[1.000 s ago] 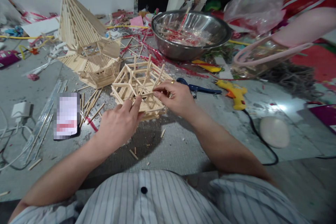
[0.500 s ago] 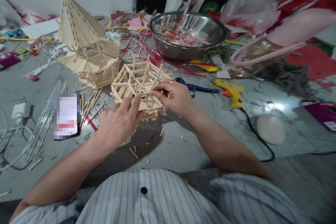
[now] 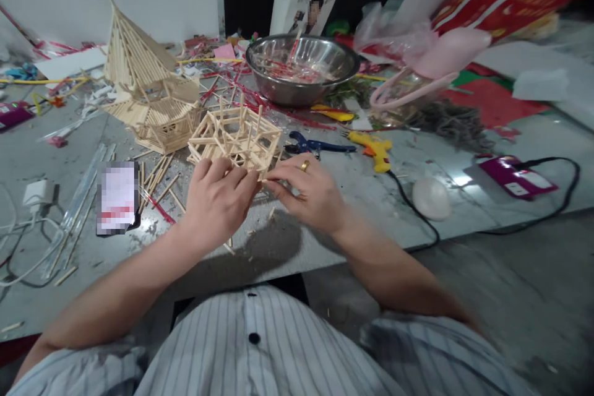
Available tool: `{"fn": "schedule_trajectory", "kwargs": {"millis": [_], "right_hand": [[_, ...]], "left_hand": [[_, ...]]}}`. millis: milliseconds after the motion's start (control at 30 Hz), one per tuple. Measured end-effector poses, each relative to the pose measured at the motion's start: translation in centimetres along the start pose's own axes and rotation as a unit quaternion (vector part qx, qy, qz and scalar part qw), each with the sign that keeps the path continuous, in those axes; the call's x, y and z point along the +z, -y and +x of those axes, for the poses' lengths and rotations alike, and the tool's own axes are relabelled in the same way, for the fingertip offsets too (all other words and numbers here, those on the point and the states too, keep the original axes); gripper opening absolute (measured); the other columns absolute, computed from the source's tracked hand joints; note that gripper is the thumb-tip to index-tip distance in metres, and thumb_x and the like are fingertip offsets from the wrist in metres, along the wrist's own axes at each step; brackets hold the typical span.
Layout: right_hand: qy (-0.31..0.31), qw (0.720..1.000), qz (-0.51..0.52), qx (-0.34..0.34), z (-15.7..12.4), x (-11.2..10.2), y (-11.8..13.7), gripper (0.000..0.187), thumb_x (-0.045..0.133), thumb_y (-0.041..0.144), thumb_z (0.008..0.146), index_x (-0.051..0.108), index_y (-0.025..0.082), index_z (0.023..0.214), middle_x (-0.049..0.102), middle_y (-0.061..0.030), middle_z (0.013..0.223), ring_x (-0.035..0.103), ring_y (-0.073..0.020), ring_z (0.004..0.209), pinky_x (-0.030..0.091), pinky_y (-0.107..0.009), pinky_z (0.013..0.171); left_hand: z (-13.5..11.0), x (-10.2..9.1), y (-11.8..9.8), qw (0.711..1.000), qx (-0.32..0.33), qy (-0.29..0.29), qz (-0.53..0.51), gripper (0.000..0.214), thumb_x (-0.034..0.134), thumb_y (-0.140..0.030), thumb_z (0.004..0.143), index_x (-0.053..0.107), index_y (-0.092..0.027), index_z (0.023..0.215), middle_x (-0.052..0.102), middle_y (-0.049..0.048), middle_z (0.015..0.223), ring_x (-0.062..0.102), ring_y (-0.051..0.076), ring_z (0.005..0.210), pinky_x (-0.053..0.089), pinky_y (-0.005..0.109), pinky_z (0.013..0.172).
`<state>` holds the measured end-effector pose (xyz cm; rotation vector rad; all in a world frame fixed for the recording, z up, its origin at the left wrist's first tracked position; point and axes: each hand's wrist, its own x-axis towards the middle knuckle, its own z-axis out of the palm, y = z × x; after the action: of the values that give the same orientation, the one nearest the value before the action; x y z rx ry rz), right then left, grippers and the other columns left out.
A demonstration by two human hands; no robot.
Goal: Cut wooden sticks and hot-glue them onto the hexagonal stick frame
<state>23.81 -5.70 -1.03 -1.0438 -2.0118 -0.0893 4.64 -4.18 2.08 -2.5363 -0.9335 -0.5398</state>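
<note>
A small open frame of wooden sticks [image 3: 234,136] stands on the grey table [image 3: 334,198] in front of me. My left hand [image 3: 216,201] curls against its near edge, fingers bent and gripping the frame. My right hand [image 3: 309,192], with a gold ring, pinches a thin stick at the frame's near right corner. A taller finished stick pagoda [image 3: 139,83] stands behind and to the left.
Loose sticks [image 3: 158,179] and a phone [image 3: 117,197] lie left of my hands. Blue pliers [image 3: 315,145], a yellow glue gun [image 3: 375,150] with black cord, a white egg-shaped object [image 3: 431,198] and a steel bowl [image 3: 301,68] lie to the right and behind. A charger [image 3: 34,195] sits far left.
The camera pulled back and tilted, so the table edge and floor now show. Both hands shifted toward the near edge of the stick frame, fingers closing together there.
</note>
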Motion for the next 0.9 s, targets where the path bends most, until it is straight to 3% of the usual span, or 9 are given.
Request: {"fn": "schedule_trajectory", "kwargs": {"millis": [233,333,433,500,533,600,700,767,900], "right_hand": [[-0.002,1.0,-0.017,-0.015,-2.9,0.8,1.5,0.016,0.052,0.028,0.091,0.064,0.021,0.084,0.07,-0.0043,0.08,0.063,-0.0173,0.082,0.047,-0.033,0.076],[0.01,1.0,0.005,0.017,-4.1,1.1,1.5,0.022,0.049,0.034,0.092,0.065,0.023,0.083,0.07,-0.0042,0.081,0.064,-0.018,0.082,0.048,-0.034,0.077],[-0.048,0.993,-0.001,0.105,-4.8,0.8,-0.8,0.031,0.041,0.043,0.094,0.066,0.026,0.089,0.07,-0.0046,0.09,0.063,-0.0195,0.089,0.048,-0.036,0.082],[-0.067,0.97,-0.059,0.227,-5.0,0.5,-3.7,0.034,0.036,0.041,0.095,0.065,0.023,0.101,0.069,-0.0077,0.1,0.062,-0.0211,0.097,0.047,-0.036,0.087],[-0.043,0.948,-0.107,0.298,-5.1,0.4,-5.2,0.033,0.038,0.036,0.094,0.063,0.019,0.107,0.068,-0.011,0.106,0.061,-0.0225,0.102,0.046,-0.037,0.09],[0.09,0.883,-0.197,0.416,-4.9,0.5,-8.0,0.037,0.047,0.031,0.09,0.057,0.012,0.121,0.061,-0.0175,0.123,0.054,-0.0266,0.118,0.042,-0.038,0.097],[0.157,0.853,-0.206,0.452,-4.7,1.3,-10.1,0.039,0.056,0.029,0.085,0.059,0.007,0.118,0.061,-0.0237,0.121,0.056,-0.0336,0.116,0.044,-0.043,0.093],[0.165,0.848,-0.203,0.461,-4.7,2.0,-10.0,0.036,0.054,0.028,0.086,0.061,0.007,0.115,0.063,-0.0242,0.117,0.059,-0.0348,0.112,0.045,-0.044,0.09],[0.143,0.841,-0.198,0.483,-4.8,2.4,-9.2,0.034,0.05,0.028,0.088,0.062,0.007,0.112,0.064,-0.0247,0.112,0.061,-0.0364,0.108,0.046,-0.047,0.089]], "left_hand": [[-1.7,0.2,-2.3,0.986,-0.068,0.124,-0.091,0.034,0.041,-0.028,0.096,0.069,-0.021,0.078,0.072,0.0044,0.072,0.06,0.021,0.082,0.037,0.037,0.077],[-2.6,1.5,-2.8,0.978,-0.088,0.121,-0.148,0.031,0.045,-0.028,0.094,0.07,-0.019,0.08,0.072,0.0059,0.073,0.061,0.021,0.081,0.038,0.036,0.077],[-3.3,3.2,-2.5,0.961,-0.13,0.079,-0.232,0.027,0.049,-0.027,0.091,0.072,-0.018,0.08,0.071,0.0061,0.072,0.061,0.02,0.08,0.039,0.034,0.078],[-3.5,4.0,-2.0,0.93,-0.168,0.05,-0.322,0.032,0.049,-0.03,0.09,0.071,-0.018,0.07,0.069,0.0053,0.068,0.06,0.018,0.077,0.04,0.03,0.075],[-3.6,4.3,-1.7,0.911,-0.181,0.041,-0.367,0.033,0.05,-0.032,0.089,0.07,-0.018,0.066,0.069,0.005,0.069,0.059,0.017,0.076,0.041,0.028,0.074],[-3.6,4.7,-1.3,0.87,-0.21,0.033,-0.444,0.035,0.052,-0.037,0.087,0.069,-0.017,0.063,0.069,0.0043,0.069,0.057,0.015,0.07,0.041,0.026,0.068],[-3.8,5.0,-1.0,0.811,-0.258,0.04,-0.524,0.035,0.055,-0.042,0.082,0.069,-0.016,0.064,0.065,0.0027,0.063,0.052,0.013,0.06,0.038,0.025,0.06],[-4.0,5.2,-0.9,0.781,-0.276,0.042,-0.558,0.033,0.057,-0.043,0.081,0.07,-0.016,0.066,0.064,0.0021,0.061,0.052,0.012,0.06,0.038,0.024,0.06],[-4.0,5.9,-0.4,0.761,-0.291,0.041,-0.578,0.029,0.059,-0.04,0.081,0.071,-0.016,0.07,0.064,0.0012,0.062,0.053,0.012,0.061,0.04,0.024,0.062]]}}
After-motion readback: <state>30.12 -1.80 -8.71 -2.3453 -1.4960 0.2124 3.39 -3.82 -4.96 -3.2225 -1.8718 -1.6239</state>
